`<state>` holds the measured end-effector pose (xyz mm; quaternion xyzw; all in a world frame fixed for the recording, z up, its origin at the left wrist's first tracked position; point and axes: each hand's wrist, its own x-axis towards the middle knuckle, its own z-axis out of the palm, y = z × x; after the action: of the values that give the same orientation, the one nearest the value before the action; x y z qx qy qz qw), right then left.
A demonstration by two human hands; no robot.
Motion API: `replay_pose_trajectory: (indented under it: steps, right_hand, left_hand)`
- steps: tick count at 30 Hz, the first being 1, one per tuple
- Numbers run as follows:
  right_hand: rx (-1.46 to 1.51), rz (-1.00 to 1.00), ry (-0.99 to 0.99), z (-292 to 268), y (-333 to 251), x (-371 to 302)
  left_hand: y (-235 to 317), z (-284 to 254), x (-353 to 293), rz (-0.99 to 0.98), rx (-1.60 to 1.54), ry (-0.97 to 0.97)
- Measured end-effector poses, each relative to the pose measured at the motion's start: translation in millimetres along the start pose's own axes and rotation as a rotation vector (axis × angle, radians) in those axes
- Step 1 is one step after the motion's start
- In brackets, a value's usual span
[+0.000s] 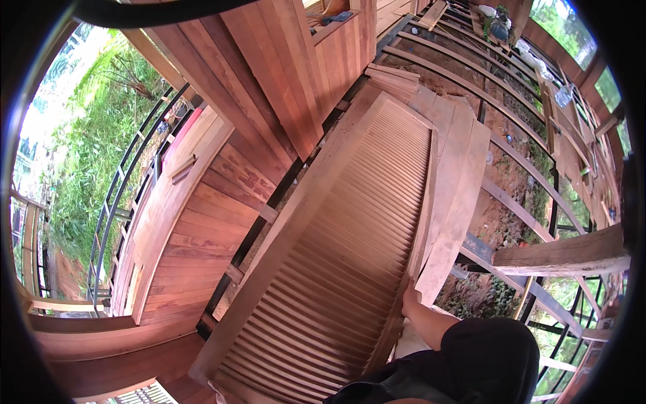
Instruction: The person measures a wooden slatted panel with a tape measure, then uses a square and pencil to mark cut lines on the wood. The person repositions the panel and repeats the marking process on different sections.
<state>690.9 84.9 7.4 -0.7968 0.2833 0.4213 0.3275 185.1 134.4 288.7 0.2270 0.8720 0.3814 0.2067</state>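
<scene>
Gripping the right edge of a louvered wooden door (336, 249), the person's right hand (410, 299) is curled against the frame, part of its fingers hidden from where I stand. The bare forearm (434, 324) comes in from the near right, out of black clothing (488, 353). I cannot make out the left hand, so I cannot tell whether it is spread or holding anything. The door fills the middle of the scene, its narrow slats facing up, its long frame running slantwise from the near left toward the far right. Beyond its right side, pale planks (457, 158) lie side by side, reaching along the far part of the frame. To the left, a reddish plank floor (202, 239) stretches along the door, with a dark beam (269, 209) between the two. A wall of reddish boards (269, 60) rises at the far left of the door. On the right, long joists (505, 108) cross over bare reddish earth (498, 209), and a thick timber beam (565, 254) juts in near the right side. A clear plastic bottle (564, 96) shows at the far right. Over on the left, past a black railing (111, 195), green plants (81, 182) grow in bright light. At the near left, part of a pale slatted piece (145, 394) shows.
</scene>
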Motion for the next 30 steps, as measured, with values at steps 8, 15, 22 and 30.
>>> replay_pose_trajectory:
  steps: [8, 15, 22, 30]
  right_hand:
    - [0.009, -0.035, 0.004, -7.8, 2.5, 59.5]
    - [-0.055, -0.137, -0.227, -20.0, -25.3, 68.2]
    - [0.1, 0.046, -0.547, -42.6, -34.9, 65.0]
    - [-0.09, -0.049, -0.593, -61.6, -73.6, 78.1]
  left_hand:
    - [-39.9, 37.5, 32.9, -0.017, 0.098, 0.028]
    - [-47.4, 50.0, 42.2, -0.2, 0.239, -0.125]
    - [-116.5, 68.0, 100.4, -0.325, 0.424, -0.081]
    - [-247.6, 81.9, 96.9, -0.637, 0.217, -0.34]
